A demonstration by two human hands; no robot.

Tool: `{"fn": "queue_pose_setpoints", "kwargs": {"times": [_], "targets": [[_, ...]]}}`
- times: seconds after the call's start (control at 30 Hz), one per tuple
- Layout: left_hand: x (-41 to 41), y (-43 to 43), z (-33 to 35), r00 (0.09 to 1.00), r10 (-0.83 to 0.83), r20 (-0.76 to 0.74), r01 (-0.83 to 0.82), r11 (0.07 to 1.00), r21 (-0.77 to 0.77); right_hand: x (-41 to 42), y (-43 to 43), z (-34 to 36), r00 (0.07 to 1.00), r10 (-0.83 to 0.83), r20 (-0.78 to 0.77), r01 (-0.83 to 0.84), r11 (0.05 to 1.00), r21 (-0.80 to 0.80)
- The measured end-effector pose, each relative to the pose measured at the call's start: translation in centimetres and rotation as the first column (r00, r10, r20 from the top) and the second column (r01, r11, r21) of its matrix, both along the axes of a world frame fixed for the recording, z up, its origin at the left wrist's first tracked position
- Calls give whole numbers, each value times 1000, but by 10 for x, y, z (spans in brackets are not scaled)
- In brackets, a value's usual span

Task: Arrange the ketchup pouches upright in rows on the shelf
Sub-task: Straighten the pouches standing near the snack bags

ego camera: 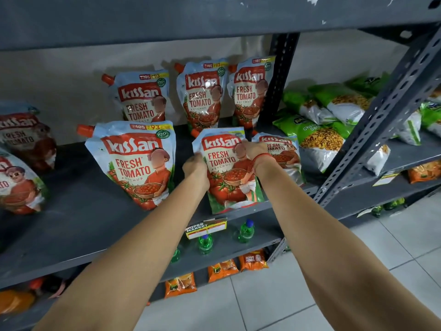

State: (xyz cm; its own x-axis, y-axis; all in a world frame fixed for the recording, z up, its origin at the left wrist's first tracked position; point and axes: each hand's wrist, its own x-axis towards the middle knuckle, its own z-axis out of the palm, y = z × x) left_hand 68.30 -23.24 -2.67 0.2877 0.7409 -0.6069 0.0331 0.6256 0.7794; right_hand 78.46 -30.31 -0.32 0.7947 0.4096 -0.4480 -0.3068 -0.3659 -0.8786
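Several Kissan ketchup pouches stand on the grey shelf [78,211]. Both my hands grip one front-row pouch [226,170] by its sides: my left hand [194,167] on its left edge, my right hand [254,151] on its upper right corner. That pouch stands upright near the shelf's front edge. Another front pouch [137,161] stands to its left, and a third [284,151] is partly hidden behind my right wrist. Three pouches [202,96] line the back row. Two more pouches [19,163] lean at the far left.
A perforated metal upright [279,75] bounds the shelf on the right. Green snack bags [329,120] fill the neighbouring shelf. A price tag [206,228] hangs on the shelf edge. Green bottles [245,231] and orange packets [222,271] sit on lower shelves, above a tiled floor.
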Motion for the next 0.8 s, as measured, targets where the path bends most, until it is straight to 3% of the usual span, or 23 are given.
{"fn": "queue_pose_setpoints", "kwargs": {"times": [0.17,0.27,0.4,0.53,0.63,0.73,0.8], "targets": [[-6,-2,35,989,105,104,-125,971,204,4,6,23,990,-89,108,47,938,344],[-10,-8,44,979,131,156,-170,946,277,4,11,21,976,-116,182,23,896,444],[-16,-12,27,980,160,120,-195,900,390,-7,1,5,954,-41,298,-87,911,403],[8,-22,13,998,-30,52,-4,831,556,20,-17,0,940,-80,332,-79,894,441],[-1,-30,-1,998,-28,51,-8,798,602,18,-16,5,936,-18,352,-149,886,439],[-17,-51,-23,995,92,30,-92,810,579,18,-21,10,915,-89,394,-106,888,447],[-21,-76,-29,999,42,33,-53,757,652,34,-29,10,872,-167,461,-25,924,381]]}}
